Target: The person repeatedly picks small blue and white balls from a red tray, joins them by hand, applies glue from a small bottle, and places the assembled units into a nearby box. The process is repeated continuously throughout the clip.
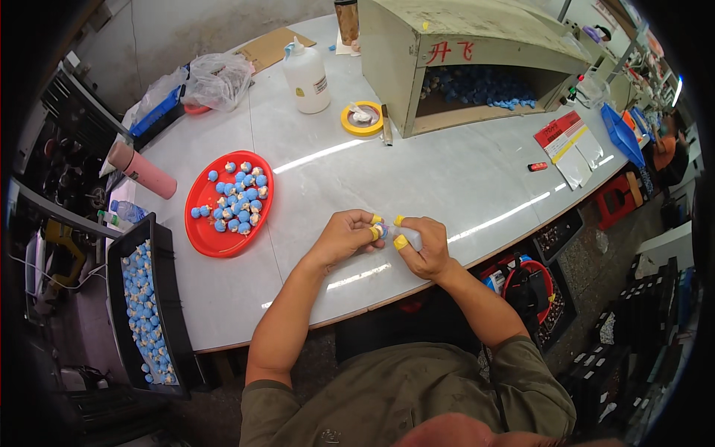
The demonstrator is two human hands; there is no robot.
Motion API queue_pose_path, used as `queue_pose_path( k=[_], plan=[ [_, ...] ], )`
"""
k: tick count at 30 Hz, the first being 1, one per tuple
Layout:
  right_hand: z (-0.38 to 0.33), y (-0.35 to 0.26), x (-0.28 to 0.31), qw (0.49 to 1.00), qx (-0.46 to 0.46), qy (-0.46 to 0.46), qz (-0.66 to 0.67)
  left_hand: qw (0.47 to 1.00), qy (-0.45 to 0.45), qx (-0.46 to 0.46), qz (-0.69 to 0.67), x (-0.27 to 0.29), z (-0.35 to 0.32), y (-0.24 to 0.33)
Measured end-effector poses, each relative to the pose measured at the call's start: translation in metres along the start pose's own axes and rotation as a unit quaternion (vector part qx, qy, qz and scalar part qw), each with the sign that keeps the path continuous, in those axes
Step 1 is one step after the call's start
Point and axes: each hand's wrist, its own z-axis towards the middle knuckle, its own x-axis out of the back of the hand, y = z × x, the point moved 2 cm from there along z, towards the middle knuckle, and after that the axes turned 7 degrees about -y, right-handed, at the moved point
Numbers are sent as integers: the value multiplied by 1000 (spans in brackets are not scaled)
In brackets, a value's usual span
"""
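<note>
Round red plastic plate of small blue pieces lies left of hands, black tray beyond; left hand pinches small blue piece, right hand grips small pale bottle, long axis sideways, tip toward piece, above white table

A red-and-white flat packet lies near the counter's right edge; a white labelled bottle stands at its far edge.

I see bare tabletop ahead of my hands, an open lane to the wooden box. Leftward, the red plate of blue pieces blocks passage; the white bottle and yellow tape roll crowd the far side.
</note>
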Motion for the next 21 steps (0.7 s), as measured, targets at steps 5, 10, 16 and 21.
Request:
queue_pose_path(
  k=[5,10,16,21],
  plan=[
    [1,-7,2,998,28,-15,-57,999,20,-7,-34,2,2,0],
    [5,-15,2,994,66,-14,-88,999,33,-6,-41,2,2,0],
    [4,-16,1,992,70,-25,-103,998,44,-7,-43,4,2,-1],
    [2,-15,0,992,69,-42,-92,998,52,-5,-40,3,2,1]
  ],
)
